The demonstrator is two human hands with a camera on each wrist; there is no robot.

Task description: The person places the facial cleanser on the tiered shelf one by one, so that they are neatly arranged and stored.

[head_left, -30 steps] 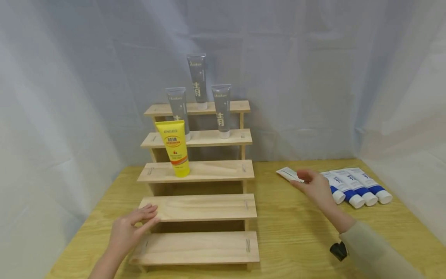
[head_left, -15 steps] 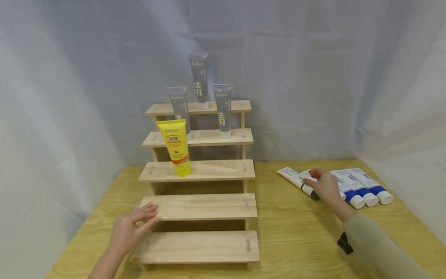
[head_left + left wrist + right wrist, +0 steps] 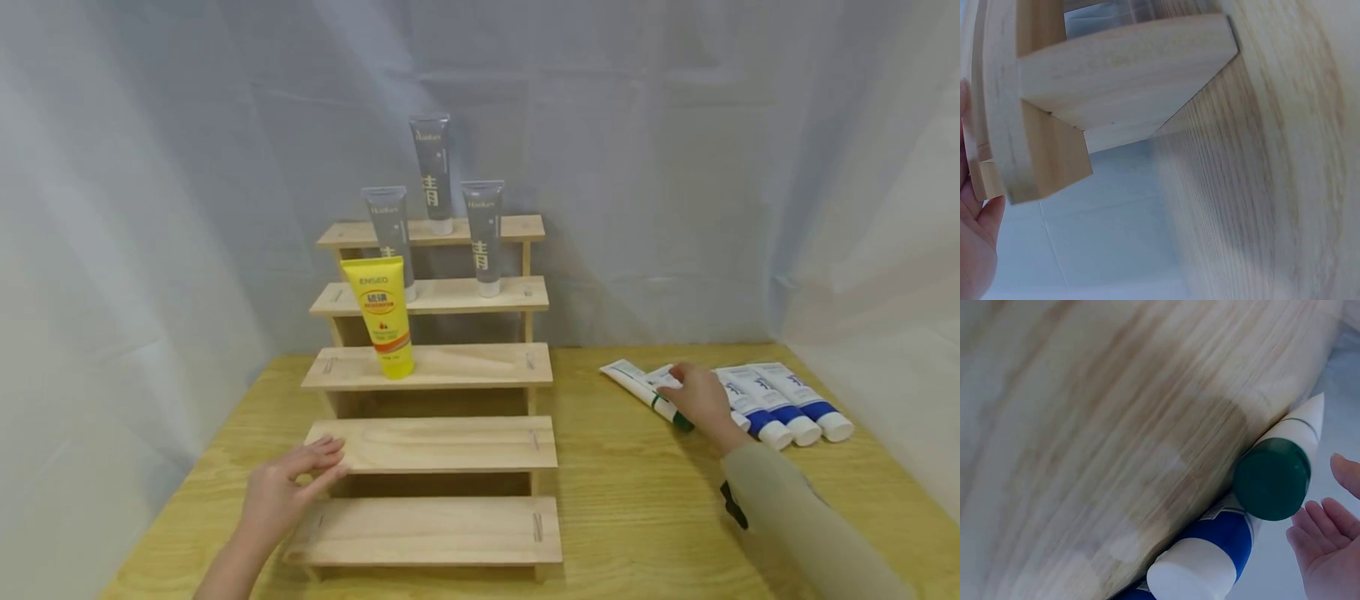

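Observation:
My left hand point(image 3: 281, 492) holds the left end of a stepped wooden display stand point(image 3: 450, 442), fingers on top of the second-lowest step and thumb at its front edge. At right, my right hand point(image 3: 701, 402) is just above a white tube with a green cap point(image 3: 633, 383). In the right wrist view, thumb and fingers are apart beside the green cap point(image 3: 1272, 479), with nothing gripped. White tubes with blue bands point(image 3: 798, 392) lie side by side on the table; the nearest is partly hidden by my right hand.
A yellow tube point(image 3: 386, 321) stands cap-down on the middle step. Grey tubes stand on the upper steps: one point(image 3: 432, 171) on top, two below, including the right one point(image 3: 485, 237). A pale curtain point(image 3: 637, 167) hangs behind the wooden table point(image 3: 622, 517).
My right hand has moved right and slightly back off the green-capped tube, uncovering its cap, then stayed near it. My left hand keeps its place on the stand.

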